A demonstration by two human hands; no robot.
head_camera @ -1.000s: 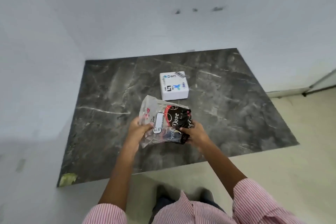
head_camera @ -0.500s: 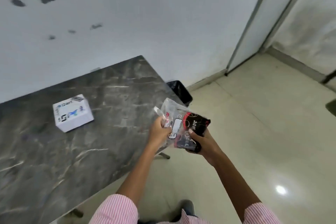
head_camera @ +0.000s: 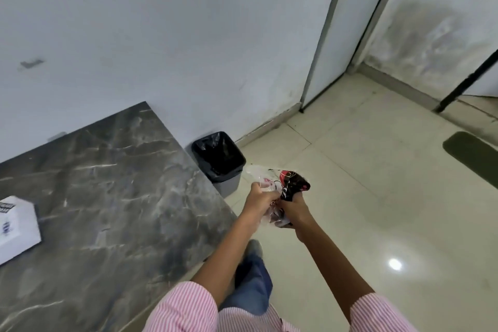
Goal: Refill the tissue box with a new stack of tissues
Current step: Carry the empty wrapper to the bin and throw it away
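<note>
A crumpled plastic tissue wrapper (head_camera: pixel 289 183), part clear and part black and red, is bunched up between both hands over the floor, to the right of the table. My left hand (head_camera: pixel 260 197) grips its clear end. My right hand (head_camera: pixel 295 209) grips the dark end, close against the left. The white tissue box (head_camera: pixel 16 226) lies on the dark marble table (head_camera: pixel 116 197) at the far left edge of view, partly cut off.
A small bin (head_camera: pixel 219 158) lined with a black bag stands on the floor at the table's far right corner, just beyond the hands. Pale tiled floor spreads right. A white door and a dark green mat (head_camera: pixel 474 153) lie further right.
The view has swung right, away from the table. Both hands carried the wrapper off the table's edge toward the bin and squeezed it into a tighter bunch.
</note>
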